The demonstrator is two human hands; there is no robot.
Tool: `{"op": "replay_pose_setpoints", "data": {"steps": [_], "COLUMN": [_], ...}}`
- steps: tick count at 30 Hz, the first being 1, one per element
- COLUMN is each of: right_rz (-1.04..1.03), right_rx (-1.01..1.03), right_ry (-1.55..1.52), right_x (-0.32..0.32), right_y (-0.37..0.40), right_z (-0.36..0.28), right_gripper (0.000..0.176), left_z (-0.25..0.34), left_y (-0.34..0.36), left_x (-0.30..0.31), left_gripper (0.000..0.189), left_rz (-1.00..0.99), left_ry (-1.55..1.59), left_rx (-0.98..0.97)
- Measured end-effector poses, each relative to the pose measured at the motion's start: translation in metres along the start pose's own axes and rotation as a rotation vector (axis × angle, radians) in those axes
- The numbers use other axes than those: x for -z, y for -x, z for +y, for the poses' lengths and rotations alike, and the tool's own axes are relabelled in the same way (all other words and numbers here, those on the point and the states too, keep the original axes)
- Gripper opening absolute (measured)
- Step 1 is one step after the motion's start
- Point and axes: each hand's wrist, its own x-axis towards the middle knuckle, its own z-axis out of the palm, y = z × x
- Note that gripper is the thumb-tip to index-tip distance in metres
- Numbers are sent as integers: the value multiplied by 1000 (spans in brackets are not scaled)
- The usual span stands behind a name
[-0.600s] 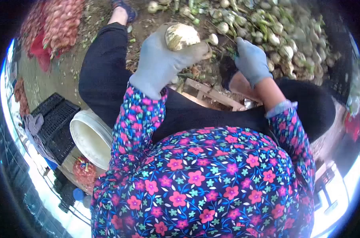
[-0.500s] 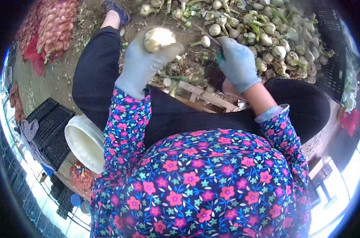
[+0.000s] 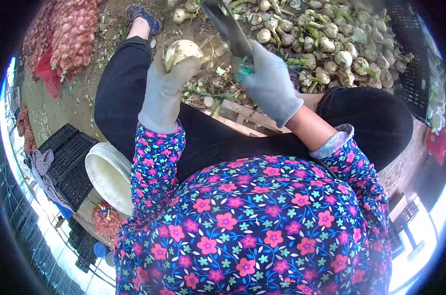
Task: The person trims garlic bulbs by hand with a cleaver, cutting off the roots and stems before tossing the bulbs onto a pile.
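Observation:
A pale onion (image 3: 182, 52) sits in my gloved left hand (image 3: 168, 81), with the thumb and fingers closed around it. My gloved right hand (image 3: 272, 81) grips a knife (image 3: 229, 28) by its handle, where some green shows near the fingers. The broad, dark blade points up and to the left, above and right of the onion. The blade is apart from the onion, as far as I can see. Behind the hands lie loose onions (image 3: 326, 45) with cut or leafy stems, in a large heap.
Filled red net sacks (image 3: 75, 37) stand at the upper left. A white bucket (image 3: 92, 164) and black crates (image 3: 65, 162) are at the left. Wooden slats (image 3: 250, 114) lie between my legs among peelings. Another black crate (image 3: 414, 73) borders the heap on the right.
My right hand has moved left and turned, bringing the knife blade up into clear view. My left hand, still holding the onion, has shifted slightly left and down.

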Motion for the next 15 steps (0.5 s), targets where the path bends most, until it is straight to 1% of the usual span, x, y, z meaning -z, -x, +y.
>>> {"op": "replay_pose_setpoints", "data": {"steps": [1,3,4,5,7,8,9,10,11,12,13,15], "right_rz": [3,-114,-192,-514,-473,-411,-343,-225,-95,12,96,225], "right_rx": [3,9,60,-100,-178,-122,-73,-184,-220,-196,-296,-266], "right_ry": [-3,-106,-144,-160,-177,-198,-221,-355,-459,-557,-688,-686], "right_x": [-4,-13,-13,-10,-2,7,26,43,63,81,99,118], "right_y": [3,9,12,9,22,16,7,4,3,3,6,6], "right_z": [5,20,30,41,40,43,37,34,24,20,8,12], "right_gripper": [26,28,30,32,34,34,35,33,31,29,25,22], "left_z": [-3,-6,-6,-4,12,17,13,11,7,-9,-25,-29], "left_y": [2,-1,-5,-11,-17,-23,-32,-44,-56,-64,-70,-83], "left_x": [0,3,8,14,22,22,20,15,9,-6,-26,-57], "left_gripper": [47,43,40,37,36,47,47,44,42,42,42,44], "left_rz": [0,66,39,4,85,89,89,-46,-181,-217,-252,-491], "left_ry": [-4,124,345,566,356,249,245,-150,-547,-484,-418,222], "left_rx": [-3,-127,-129,-129,-197,-147,-149,-8,133,123,116,271]}}
